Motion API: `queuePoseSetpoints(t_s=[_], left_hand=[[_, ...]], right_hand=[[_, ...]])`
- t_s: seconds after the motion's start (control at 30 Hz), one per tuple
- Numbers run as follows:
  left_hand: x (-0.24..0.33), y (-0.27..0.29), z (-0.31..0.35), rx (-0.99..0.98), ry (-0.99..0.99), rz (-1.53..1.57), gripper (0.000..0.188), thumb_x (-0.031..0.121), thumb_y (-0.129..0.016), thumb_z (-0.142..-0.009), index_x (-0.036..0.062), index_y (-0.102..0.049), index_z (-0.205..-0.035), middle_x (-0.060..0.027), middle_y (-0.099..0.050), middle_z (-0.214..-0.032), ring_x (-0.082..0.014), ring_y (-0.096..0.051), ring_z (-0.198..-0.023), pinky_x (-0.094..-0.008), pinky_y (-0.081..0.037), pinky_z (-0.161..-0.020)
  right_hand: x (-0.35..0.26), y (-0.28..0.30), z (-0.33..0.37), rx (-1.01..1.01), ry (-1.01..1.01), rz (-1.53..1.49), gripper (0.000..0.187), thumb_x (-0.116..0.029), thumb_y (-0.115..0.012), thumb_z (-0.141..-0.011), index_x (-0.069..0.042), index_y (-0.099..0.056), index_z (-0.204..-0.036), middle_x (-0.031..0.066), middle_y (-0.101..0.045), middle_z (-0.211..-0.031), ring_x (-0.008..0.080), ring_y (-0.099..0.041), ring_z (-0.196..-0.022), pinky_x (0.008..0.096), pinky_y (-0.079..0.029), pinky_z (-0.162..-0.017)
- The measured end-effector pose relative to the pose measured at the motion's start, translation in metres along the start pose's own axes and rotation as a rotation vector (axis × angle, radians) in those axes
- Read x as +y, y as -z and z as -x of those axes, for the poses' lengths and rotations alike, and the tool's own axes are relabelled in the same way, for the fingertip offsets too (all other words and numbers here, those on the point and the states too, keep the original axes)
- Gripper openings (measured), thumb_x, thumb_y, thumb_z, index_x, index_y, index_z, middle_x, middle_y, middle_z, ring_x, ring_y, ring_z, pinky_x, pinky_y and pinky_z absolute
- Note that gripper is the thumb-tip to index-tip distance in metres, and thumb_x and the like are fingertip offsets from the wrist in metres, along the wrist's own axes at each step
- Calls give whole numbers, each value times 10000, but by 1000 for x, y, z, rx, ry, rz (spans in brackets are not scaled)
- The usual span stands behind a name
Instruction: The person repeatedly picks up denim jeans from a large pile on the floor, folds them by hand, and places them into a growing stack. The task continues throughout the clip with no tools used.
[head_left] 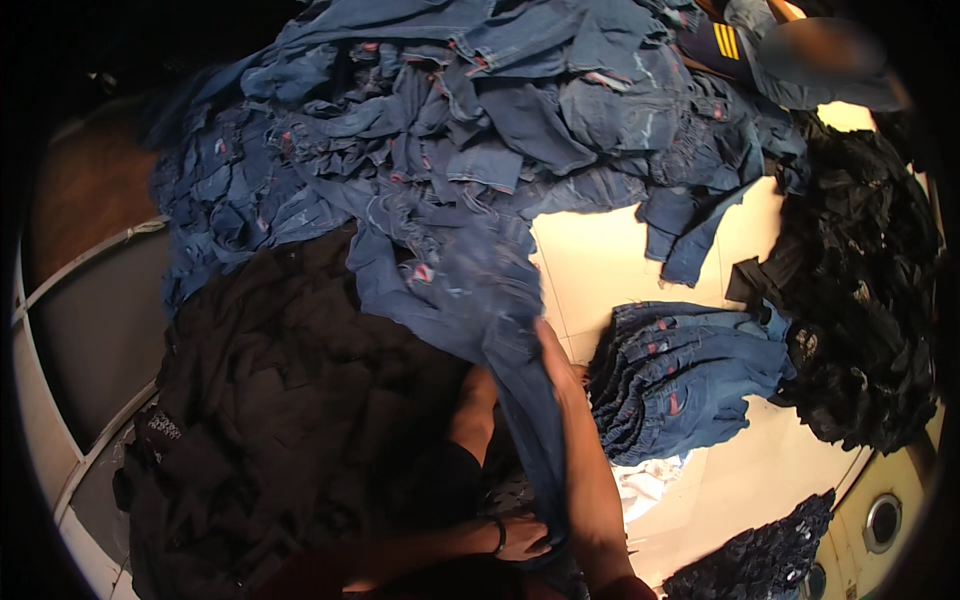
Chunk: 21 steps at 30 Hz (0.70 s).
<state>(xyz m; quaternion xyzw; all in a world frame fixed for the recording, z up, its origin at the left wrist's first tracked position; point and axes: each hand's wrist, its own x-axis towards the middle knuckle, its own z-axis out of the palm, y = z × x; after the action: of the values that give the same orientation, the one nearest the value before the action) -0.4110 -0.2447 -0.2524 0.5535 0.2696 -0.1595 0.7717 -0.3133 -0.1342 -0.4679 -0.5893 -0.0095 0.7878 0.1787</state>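
Note:
A pair of blue denim trousers (530,410) stretches from the pile toward me, one narrow leg hanging between my arms. Low in the view, my left hand (525,537), with a dark band at its wrist, is closed on the lower end of that leg. Farther up, my right hand (553,350) grips the right edge of the same garment; its fingertips are hidden behind the cloth. The upper part of the trousers is slightly blurred. Left of the leg shows a bare limb (475,415), whose kind I cannot make out.
A large heap of denim garments (400,140) spreads across the far side. Black cloth (290,400) is piled at left, more black garments (860,290) at right. Stacked denim (690,375) lies on the pale tiled floor (580,260). A person's striped dark sleeve (715,45) shows at far right.

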Motion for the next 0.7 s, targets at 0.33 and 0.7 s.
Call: queuePoseSetpoints(t_s=[0.33, 0.7], left_hand=[[-119, 246, 22, 1146, -109, 642, 521, 388, -386, -1129, 25, -490, -1488, -88, -608, -1428, -188, -539, -1353, -344, -417, -1097], [45, 258, 18, 926, -333, 153, 769, 673, -697, -890, -52, -690, -1146, -91, -719, -1095, -169, -650, -1066, -315, -484, -978]], right_hand=[[-29, -23, 273, -148, 570, 812, 685, -147, -750, -834, -94, -502, -1471, 244, -562, -1360, 350, -541, -1319, 437, -536, -968], [-52, 52, 188, 82, 500, -18, 448, -132, -763, -939, 8, -615, -1338, 78, -660, -1266, 127, -580, -1179, 312, -479, -1016]])
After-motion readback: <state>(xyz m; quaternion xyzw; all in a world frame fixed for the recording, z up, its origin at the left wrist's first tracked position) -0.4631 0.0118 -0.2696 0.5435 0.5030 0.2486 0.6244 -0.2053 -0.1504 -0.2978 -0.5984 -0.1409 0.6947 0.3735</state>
